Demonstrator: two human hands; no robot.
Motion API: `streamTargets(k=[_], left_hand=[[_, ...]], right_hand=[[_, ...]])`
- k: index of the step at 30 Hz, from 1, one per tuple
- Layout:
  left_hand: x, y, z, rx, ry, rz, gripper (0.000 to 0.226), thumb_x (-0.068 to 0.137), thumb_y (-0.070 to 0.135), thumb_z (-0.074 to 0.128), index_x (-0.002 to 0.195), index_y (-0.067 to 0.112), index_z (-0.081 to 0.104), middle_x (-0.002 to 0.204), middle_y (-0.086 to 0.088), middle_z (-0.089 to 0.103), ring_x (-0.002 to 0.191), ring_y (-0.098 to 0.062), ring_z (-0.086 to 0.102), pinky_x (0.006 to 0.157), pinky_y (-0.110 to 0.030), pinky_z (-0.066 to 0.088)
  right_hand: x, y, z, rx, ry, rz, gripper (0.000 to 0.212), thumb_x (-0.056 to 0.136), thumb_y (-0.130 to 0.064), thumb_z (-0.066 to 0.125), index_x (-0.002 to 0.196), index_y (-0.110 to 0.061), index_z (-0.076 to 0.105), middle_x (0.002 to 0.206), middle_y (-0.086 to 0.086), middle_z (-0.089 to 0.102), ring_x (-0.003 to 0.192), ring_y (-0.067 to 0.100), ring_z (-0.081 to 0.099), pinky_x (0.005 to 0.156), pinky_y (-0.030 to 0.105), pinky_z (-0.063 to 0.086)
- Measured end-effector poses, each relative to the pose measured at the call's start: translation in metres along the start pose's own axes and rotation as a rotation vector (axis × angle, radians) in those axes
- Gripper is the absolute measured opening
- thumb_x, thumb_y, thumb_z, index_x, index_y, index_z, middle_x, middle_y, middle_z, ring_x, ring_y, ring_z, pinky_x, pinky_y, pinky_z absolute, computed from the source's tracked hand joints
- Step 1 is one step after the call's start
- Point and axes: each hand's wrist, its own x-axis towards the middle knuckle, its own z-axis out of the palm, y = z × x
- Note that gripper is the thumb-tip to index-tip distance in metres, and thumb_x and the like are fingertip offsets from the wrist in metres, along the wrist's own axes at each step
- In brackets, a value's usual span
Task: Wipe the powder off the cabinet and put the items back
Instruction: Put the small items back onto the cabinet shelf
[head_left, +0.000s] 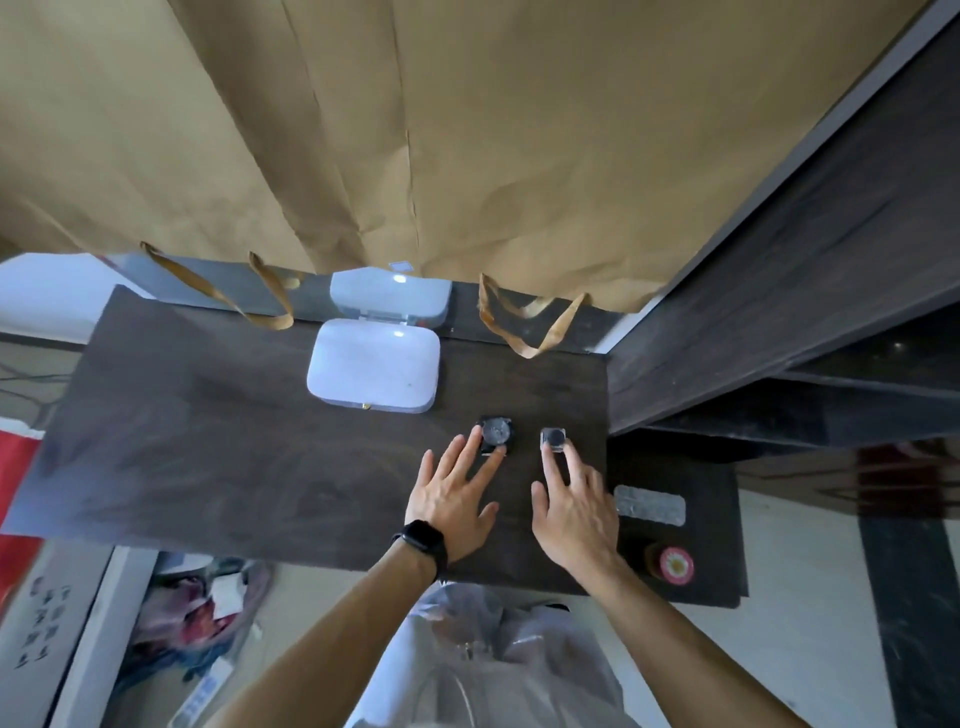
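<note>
On the dark wooden cabinet top (218, 431) two small dark items sit side by side: a round black watch (496, 432) and a small square dark container (553, 439). My left hand (457, 499), with a black band on its wrist, lies flat with straight fingers, and its fingertips touch the watch's near edge. Straight fingers of my right hand (574, 506) reach to the square container and touch its near side. A white rounded box (375, 365) with a small gold clasp stands closed behind them, reflected in the mirror strip at the back.
A grey folded cloth (649, 505) and a red-capped jar (672, 565) lie on the lower shelf to the right. Brown paper with looped handles (530, 325) hangs over the back. A dark shelf unit (810, 291) rises at right. Bags lie on the floor below.
</note>
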Motion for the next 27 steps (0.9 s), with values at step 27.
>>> streamTargets(k=[27], left_hand=[[0.118, 0.050, -0.039, -0.224, 0.035, -0.109, 0.070, 0.089, 0.030, 0.048, 0.152, 0.040, 0.019, 0.164, -0.006, 0.003, 0.131, -0.032, 0.037, 0.100, -0.043, 0.038]], right_hand=[[0.111, 0.016, -0.084, 0.214, -0.165, 0.003, 0.069, 0.087, 0.001, 0.042, 0.152, -0.023, 0.039, 0.163, 0.004, 0.022, 0.145, 0.024, 0.033, 0.114, 0.032, 0.030]])
